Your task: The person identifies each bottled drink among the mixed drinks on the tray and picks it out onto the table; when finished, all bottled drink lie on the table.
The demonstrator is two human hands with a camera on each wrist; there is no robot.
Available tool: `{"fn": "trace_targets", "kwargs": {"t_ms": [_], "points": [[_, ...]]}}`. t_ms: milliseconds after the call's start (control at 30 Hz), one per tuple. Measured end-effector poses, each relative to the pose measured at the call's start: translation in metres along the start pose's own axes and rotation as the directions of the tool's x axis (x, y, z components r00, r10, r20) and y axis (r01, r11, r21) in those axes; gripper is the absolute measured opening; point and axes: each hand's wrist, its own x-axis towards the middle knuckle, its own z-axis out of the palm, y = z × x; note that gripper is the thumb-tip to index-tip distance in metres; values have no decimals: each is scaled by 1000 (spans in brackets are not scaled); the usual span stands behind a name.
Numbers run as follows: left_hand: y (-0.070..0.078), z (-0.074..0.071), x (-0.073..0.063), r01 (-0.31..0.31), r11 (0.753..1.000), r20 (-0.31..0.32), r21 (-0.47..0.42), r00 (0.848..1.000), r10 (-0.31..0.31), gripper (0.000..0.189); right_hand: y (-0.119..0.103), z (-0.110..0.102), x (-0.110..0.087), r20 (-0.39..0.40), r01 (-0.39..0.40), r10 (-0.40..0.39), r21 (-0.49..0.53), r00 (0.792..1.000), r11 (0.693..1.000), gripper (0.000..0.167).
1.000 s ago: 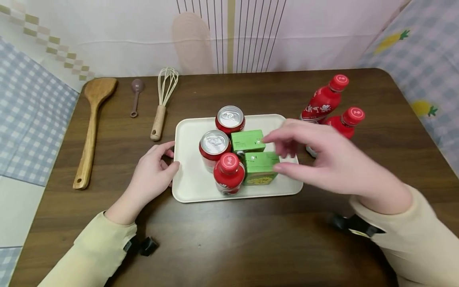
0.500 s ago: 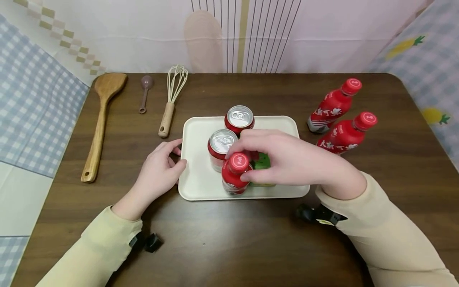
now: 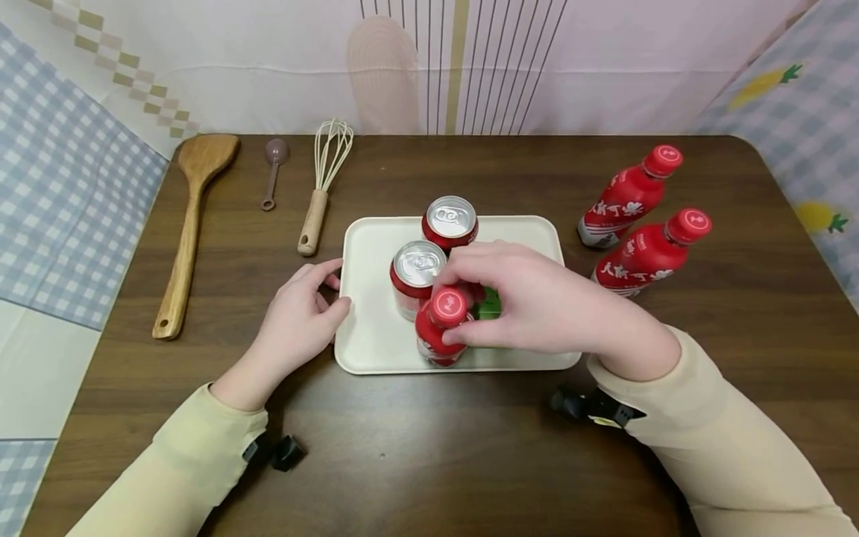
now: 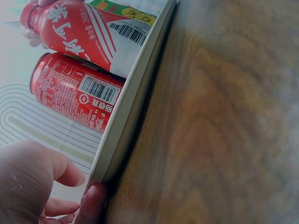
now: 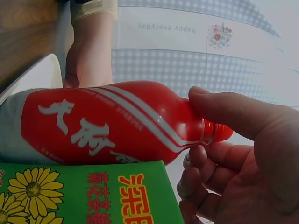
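Observation:
My left hand [image 3: 291, 321] holds the left edge of a cream tray [image 3: 367, 298], thumb and fingertips at its rim. With thumb and fingers, my right hand [image 3: 530, 302] grips a red plastic drink bottle [image 3: 436, 349] just below its cap; the bottle stands upright at the tray's front. Behind it on the tray are two red drink cans, the nearer can [image 3: 419, 264] and the farther can [image 3: 451, 218]. A green drink carton [image 5: 88, 196] with yellow flowers stands beside the bottle in the right wrist view. From the head, my right hand hides most of the green cartons.
Two more red bottles, a rear one [image 3: 620, 201] and a front one [image 3: 647, 257], stand right of the tray. Left of it on the wooden table lie a whisk [image 3: 315, 212], a small brown measuring spoon [image 3: 272, 175] and a wooden spatula [image 3: 188, 231].
My right hand has moved left from over the green cartons to the red bottle and taken hold of its neck. The left hand stays at the tray's edge.

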Motion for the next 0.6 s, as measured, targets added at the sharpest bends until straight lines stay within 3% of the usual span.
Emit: {"fn": "trace_targets", "kwargs": {"t_ms": [267,433,600], "points": [[-1,0,0,-6,1000,-4,3,1000,6,52,-2,1,-1,-27,1,-3,-84,1000,996,33],[0,0,0,-8,1000,-3,4,1000,8,52,0,0,-2,-12,43,-44,-43,999,998,35],[0,0,0,-9,1000,-6,6,1000,9,53,-1,2,-1,-28,3,-3,-17,1000,1000,32]]}}
